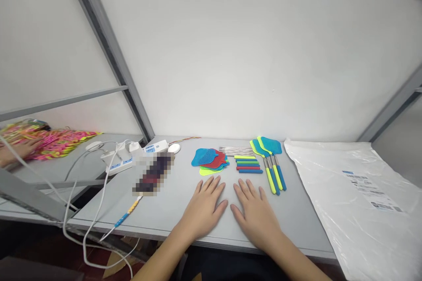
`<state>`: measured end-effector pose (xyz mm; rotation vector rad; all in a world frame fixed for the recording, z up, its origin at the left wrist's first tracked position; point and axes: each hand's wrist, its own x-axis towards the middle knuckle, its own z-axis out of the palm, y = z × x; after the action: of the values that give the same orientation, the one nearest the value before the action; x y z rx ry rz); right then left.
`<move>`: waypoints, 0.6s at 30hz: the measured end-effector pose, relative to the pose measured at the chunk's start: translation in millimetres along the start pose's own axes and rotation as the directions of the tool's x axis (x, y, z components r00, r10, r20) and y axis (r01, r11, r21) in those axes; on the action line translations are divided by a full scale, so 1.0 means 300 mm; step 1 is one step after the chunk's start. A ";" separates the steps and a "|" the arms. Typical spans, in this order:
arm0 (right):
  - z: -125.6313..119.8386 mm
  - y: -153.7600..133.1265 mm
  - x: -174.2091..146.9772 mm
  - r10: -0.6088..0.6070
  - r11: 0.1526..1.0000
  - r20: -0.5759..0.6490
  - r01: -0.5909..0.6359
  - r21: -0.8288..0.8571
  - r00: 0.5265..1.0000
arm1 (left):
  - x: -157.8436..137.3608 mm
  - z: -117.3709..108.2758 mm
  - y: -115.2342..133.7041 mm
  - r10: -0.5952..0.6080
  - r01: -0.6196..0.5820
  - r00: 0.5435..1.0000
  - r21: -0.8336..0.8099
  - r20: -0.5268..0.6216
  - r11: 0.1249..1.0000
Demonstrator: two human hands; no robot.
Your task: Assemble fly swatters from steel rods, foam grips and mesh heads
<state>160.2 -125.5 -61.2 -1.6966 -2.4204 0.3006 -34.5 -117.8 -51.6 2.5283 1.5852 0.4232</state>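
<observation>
My left hand (204,208) lies flat on the grey table (158,215), fingers apart and holding nothing. Beside it, my right hand (255,213) also rests palm down with its fingers spread. Just beyond the left fingertips is a pile of fly swatter heads (211,160) in blue, red and yellow-green. Past the right fingertips lie several coloured handle tubes (248,164) in a stack. Behind the tubes are several thin metal rods (234,151), side by side. To their right, several assembled fly swatters (272,164) with blue or yellow-green heads and handles overlap one another.
A large white plastic bag (359,202) with a printed label covers the right side. On the left are power strips (121,162), a white round object (174,148), a pixelated item (154,174) and a hanging white cable (102,210). Another person's hand (23,150) touches pink-yellow cords (66,142).
</observation>
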 end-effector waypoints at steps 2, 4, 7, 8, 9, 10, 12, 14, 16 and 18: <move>-0.001 -0.001 0.000 0.002 1.000 -0.001 -0.002 0.003 1.000 | 0.002 0.004 -0.002 0.006 -0.006 1.000 -0.011 -0.009 1.000; 0.000 -0.001 0.001 0.000 1.000 -0.002 0.000 -0.002 1.000 | 0.005 0.005 -0.003 0.005 -0.006 1.000 -0.034 -0.010 0.999; 0.001 0.002 0.002 -0.004 1.000 -0.012 0.004 -0.017 1.000 | 0.012 -0.011 -0.013 -0.016 0.017 1.000 -0.128 0.005 0.992; 0.002 0.003 0.003 -0.004 1.000 -0.016 0.004 -0.022 1.000 | 0.015 -0.021 -0.019 -0.026 0.028 1.000 -0.186 0.016 0.982; 0.002 0.004 0.003 -0.005 1.000 -0.019 0.004 -0.027 1.000 | 0.017 -0.032 -0.028 -0.028 0.036 0.999 -0.252 0.034 0.967; 0.003 0.005 0.002 -0.004 1.000 -0.021 0.004 -0.031 1.000 | 0.019 -0.044 -0.038 -0.038 0.051 0.998 -0.315 0.049 0.948; 0.004 0.007 0.001 -0.006 0.999 -0.019 0.006 -0.038 1.000 | 0.020 -0.064 -0.057 -0.032 0.074 0.994 -0.406 0.107 0.911; 0.004 0.008 -0.001 -0.011 0.999 -0.015 0.010 -0.043 1.000 | 0.020 -0.078 -0.072 -0.001 0.069 0.988 -0.440 0.154 0.895; 0.004 0.010 -0.003 -0.015 0.999 -0.020 0.014 -0.047 1.000 | 0.022 -0.089 -0.081 0.036 0.054 0.981 -0.441 0.193 0.896; 0.003 0.010 -0.005 -0.018 0.998 -0.029 0.016 -0.053 0.999 | 0.031 -0.109 -0.087 0.076 0.043 0.965 -0.435 0.252 0.899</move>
<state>163.3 -126.0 -63.0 -1.6883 -2.4413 0.2092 -63.1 -99.3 -25.5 2.1497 1.2096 0.3751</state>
